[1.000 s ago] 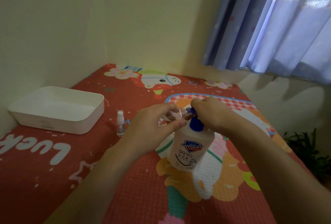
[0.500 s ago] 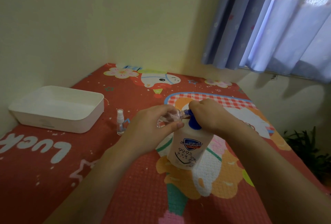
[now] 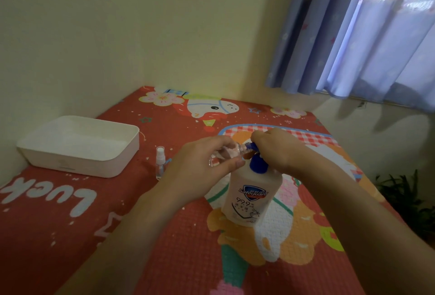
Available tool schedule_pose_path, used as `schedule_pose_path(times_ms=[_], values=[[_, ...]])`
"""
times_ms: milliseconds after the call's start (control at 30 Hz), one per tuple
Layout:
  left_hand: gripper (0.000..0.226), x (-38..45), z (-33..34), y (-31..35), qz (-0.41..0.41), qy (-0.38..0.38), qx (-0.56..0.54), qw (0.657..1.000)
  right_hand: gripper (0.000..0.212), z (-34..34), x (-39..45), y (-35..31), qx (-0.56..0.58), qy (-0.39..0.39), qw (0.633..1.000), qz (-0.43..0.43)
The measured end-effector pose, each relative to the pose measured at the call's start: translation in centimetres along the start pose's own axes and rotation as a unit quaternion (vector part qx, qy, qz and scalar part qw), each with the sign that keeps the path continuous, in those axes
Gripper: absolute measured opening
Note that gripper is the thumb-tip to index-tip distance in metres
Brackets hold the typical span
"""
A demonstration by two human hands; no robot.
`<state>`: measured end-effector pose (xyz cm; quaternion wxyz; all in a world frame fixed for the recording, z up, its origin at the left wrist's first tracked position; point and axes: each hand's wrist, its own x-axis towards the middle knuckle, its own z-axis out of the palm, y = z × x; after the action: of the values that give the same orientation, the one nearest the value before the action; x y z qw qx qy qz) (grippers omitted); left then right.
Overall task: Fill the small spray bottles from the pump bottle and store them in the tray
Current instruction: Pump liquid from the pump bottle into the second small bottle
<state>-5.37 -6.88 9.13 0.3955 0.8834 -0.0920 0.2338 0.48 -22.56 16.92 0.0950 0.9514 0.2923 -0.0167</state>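
A white pump bottle (image 3: 250, 198) with a blue pump stands upright at the middle of the red patterned mat. My right hand (image 3: 275, 148) lies over the blue pump head, fingers curled on it. My left hand (image 3: 204, 165) grips a small clear spray bottle (image 3: 226, 154) on its side, its open neck against the blue nozzle. A second small spray bottle (image 3: 160, 162) with a white sprayer stands upright on the mat to the left. The white tray (image 3: 94, 165) sits at the far left by the wall.
The mat (image 3: 164, 247) covers a raised surface set in a wall corner. Its right edge drops off toward a green plant (image 3: 409, 195). Blue curtains (image 3: 364, 35) hang at the upper right.
My hands and the pump bottle stay together; the pump head sits slightly lower under my right hand. The view has shifted a little.
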Motion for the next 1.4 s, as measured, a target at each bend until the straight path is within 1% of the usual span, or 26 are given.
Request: schedule_pose_path(times_ms=[100,167,233,300,367,433,567,633,700,800,1067,1133,1233,1400], values=[[0.037,-0.1,0.2,-0.2,-0.006,-0.001,0.010,1.000,0.005,0.7,0.2,0.0,-0.014,0.014,1.000,-0.003],[0.036,-0.3,0.4,-0.3,-0.012,-0.005,0.008,1.000,0.014,1.4,0.2,0.1,-0.019,0.018,1.000,-0.005],[0.031,-0.4,0.6,-0.3,-0.016,-0.005,0.001,1.000,0.018,1.6,0.3,0.1,-0.019,0.023,1.000,-0.006],[0.030,-0.5,0.7,-0.3,-0.017,-0.005,0.002,1.000,0.017,1.7,0.3,0.1,-0.018,0.030,0.999,-0.010],[0.029,-0.5,0.6,-0.2,-0.019,-0.005,0.003,1.000,0.011,1.7,0.3,0.1,-0.018,0.036,0.999,-0.011],[0.029,-0.6,0.6,-0.2,-0.020,-0.008,0.004,1.000,0.005,1.7,0.2,0.0,-0.015,0.034,0.999,-0.008],[0.033,-0.4,0.3,0.0,-0.011,-0.007,0.003,1.000,0.010,1.1,0.3,0.1,-0.014,0.012,1.000,-0.004],[0.032,-0.3,0.2,0.1,-0.010,-0.005,-0.006,1.000,0.005,0.4,0.2,0.2,-0.010,0.003,1.000,-0.010],[0.032,-0.2,0.0,0.2,-0.006,-0.002,-0.006,1.000,0.011,-0.3,-0.2,0.1,0.002,-0.011,1.000,-0.013],[0.033,0.0,0.0,0.4,-0.002,0.001,-0.004,1.000,0.012,-0.4,-0.3,0.2,0.015,-0.013,1.000,-0.014],[0.027,-0.2,0.3,0.2,-0.008,0.001,-0.010,1.000,0.011,0.9,0.3,0.4,0.002,0.036,0.999,-0.009],[0.026,-0.3,0.4,0.1,-0.014,0.000,-0.008,1.000,0.005,1.3,0.5,0.4,-0.003,0.041,0.999,-0.009],[0.028,-0.5,0.7,-0.2,-0.027,-0.007,-0.017,0.999,0.017,2.0,0.6,0.4,-0.005,0.040,0.999,0.000],[0.028,-0.6,1.0,-0.5,-0.032,-0.003,-0.024,0.999,0.017,2.3,0.8,0.4,-0.002,0.050,0.999,0.001]])
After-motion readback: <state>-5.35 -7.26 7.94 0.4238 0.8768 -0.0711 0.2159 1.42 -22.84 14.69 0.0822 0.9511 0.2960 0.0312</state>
